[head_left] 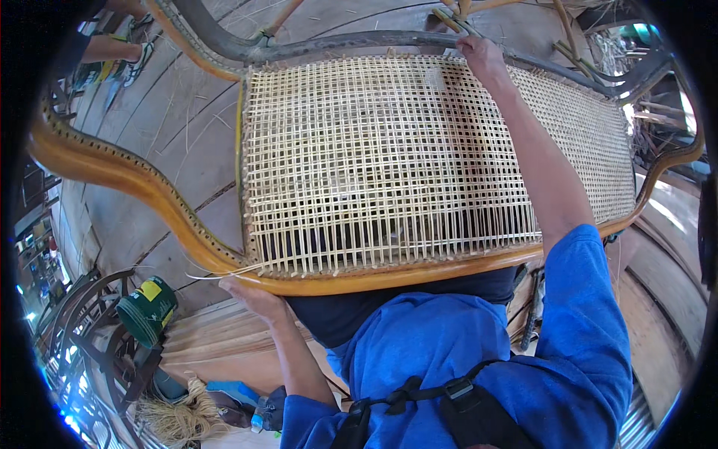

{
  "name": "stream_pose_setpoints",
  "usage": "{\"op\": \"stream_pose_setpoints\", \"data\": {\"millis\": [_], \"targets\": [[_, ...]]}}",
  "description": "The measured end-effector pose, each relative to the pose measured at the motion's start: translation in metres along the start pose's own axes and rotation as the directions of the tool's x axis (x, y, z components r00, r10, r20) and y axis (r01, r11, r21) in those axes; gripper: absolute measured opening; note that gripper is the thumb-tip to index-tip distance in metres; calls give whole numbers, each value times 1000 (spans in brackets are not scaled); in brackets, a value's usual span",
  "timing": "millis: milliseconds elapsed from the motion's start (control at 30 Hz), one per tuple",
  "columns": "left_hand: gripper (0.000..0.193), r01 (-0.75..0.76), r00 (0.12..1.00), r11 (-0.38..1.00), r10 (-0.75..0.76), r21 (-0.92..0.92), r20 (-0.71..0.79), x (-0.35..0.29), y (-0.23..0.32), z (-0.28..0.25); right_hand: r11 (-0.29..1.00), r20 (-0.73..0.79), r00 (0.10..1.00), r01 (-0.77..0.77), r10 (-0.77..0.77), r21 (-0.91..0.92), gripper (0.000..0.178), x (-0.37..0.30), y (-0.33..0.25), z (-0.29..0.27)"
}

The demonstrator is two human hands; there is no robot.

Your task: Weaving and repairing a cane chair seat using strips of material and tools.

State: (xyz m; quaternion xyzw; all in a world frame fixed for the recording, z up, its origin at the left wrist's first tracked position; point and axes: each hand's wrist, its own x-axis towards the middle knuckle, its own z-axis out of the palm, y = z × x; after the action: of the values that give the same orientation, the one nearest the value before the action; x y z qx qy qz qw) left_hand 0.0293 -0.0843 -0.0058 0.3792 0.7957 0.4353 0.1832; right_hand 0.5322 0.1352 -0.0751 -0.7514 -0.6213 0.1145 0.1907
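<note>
A long wooden seat frame point(359, 281) with a varnished front rail lies across my lap. Woven cane point(359, 142) fills it in an open grid; near the front rail, the lengthwise strands run with few crossing ones. My right hand point(482, 60) is at the dark far rail point(359, 41), fingers closed; what they pinch is too small to make out. My left hand point(258, 299) is against the underside of the front rail near its left corner. Its fingers are mostly hidden by the rail. Loose pale cane strands point(217, 276) stick out just above it.
Curved wooden arms point(112, 161) with rows of holes extend from the frame. At lower left are a green bucket point(147, 308), a bundle of fibre strands point(183, 411) and dark curved chair parts point(108, 337). Another person's foot point(140, 58) is at upper left, on the plank floor point(164, 150).
</note>
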Motion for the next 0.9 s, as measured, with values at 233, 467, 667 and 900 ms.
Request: {"op": "stream_pose_setpoints", "data": {"millis": [233, 467, 667, 900], "targets": [[71, 104, 985, 891, -32, -443, 167, 0, 25, 13, 986, 203, 979, 23, 11, -167, 21, 8, -1, 25], [60, 168, 980, 890, -106, -424, 165, 0, 25, 11, 986, -56, 996, -75, 68, -148, 18, -12, -7, 41], [57, 161, 983, 881, -103, -444, 153, 1, 23, 10, 984, -71, 994, -90, 80, -151, 17, -14, -10, 42], [56, 178, 976, 875, -100, -451, 191, 1, 19, 8, 978, -75, 984, -168, 160, -122, 16, -14, -6, 45]]}}
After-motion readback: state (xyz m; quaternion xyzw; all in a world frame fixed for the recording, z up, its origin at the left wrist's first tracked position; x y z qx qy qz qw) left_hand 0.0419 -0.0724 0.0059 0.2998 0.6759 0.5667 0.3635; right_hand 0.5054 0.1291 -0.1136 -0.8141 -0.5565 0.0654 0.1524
